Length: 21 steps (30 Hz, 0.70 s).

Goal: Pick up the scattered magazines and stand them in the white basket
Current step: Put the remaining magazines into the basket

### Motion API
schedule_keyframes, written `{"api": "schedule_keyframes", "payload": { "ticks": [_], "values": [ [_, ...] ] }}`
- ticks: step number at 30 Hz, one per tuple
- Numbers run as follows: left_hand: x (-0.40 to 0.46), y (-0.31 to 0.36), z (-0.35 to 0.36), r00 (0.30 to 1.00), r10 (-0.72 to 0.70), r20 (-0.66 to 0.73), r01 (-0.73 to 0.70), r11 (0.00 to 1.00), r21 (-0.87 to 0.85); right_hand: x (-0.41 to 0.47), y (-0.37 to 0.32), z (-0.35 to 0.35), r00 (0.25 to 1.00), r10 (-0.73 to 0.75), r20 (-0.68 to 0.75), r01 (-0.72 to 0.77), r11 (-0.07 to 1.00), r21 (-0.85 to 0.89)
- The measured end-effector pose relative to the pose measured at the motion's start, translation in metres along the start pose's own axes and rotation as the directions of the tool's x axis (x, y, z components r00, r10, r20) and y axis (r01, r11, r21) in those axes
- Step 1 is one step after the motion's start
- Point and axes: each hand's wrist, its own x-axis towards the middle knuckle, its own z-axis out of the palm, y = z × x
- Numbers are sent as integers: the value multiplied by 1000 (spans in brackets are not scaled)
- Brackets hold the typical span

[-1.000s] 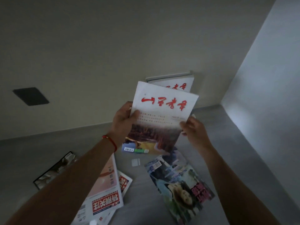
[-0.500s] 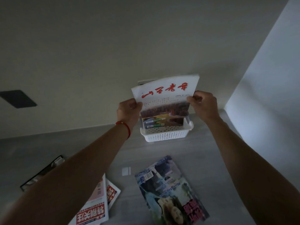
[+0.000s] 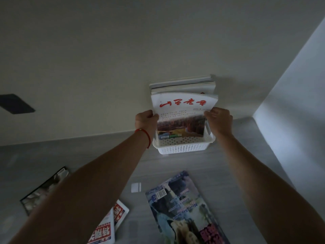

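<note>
Grey wood-grain floor (image 3: 237, 166) carries a white perforated plastic basket (image 3: 182, 147) against the wall; glossy colourful magazine (image 3: 182, 208), red-titled white magazines (image 3: 109, 224), dark magazine (image 3: 44, 189), small white slip (image 3: 136, 187) lie scattered.

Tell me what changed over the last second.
Both hands, left hand and right hand, carried the white magazine away from the body and lowered its bottom edge into the white basket; both still grip it. The floor magazines stayed put.

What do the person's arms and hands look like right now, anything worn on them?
Both forearms are bare, with no sleeves in view. The left hand has a thin red string bracelet with a small light bead around the wrist. The right hand wears nothing visible: no glove, watch or ring that can be made out. The dim light hides finer detail.
</note>
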Motion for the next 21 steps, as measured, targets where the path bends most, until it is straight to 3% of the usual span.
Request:
{"api": "schedule_keyframes", "payload": {
  "ticks": [3, 6, 9, 12, 18, 21],
  "values": [
    [0, -5, -6, 993, 14, 119, -17, 999, 28, -9, 0, -2, 996, -4, 92, -1, 999, 53],
    [-9, -16, -23, 991, 37, 126, -44, 998, 54, -25, -3, -5, 985, -29, 171, 26, 999, 22],
    [-33, -38, -59, 987, 114, 112, -126, 986, 113, -59, -4, 0, 991, -15, 133, 8, 999, 50],
    [-63, -75, -118, 967, 200, 160, -236, 939, 249, -111, -7, 18, 983, -97, 155, 90, 995, 50],
    [-119, -170, -245, 994, 70, 89, -105, 862, 496, -236, -35, 90, 822, -211, 529, 242, 970, 13],
    [-134, -211, -299, 992, 55, 116, -118, 739, 664, -302, -56, 136, 737, -153, 658, 222, 975, -22]
  ]
}}
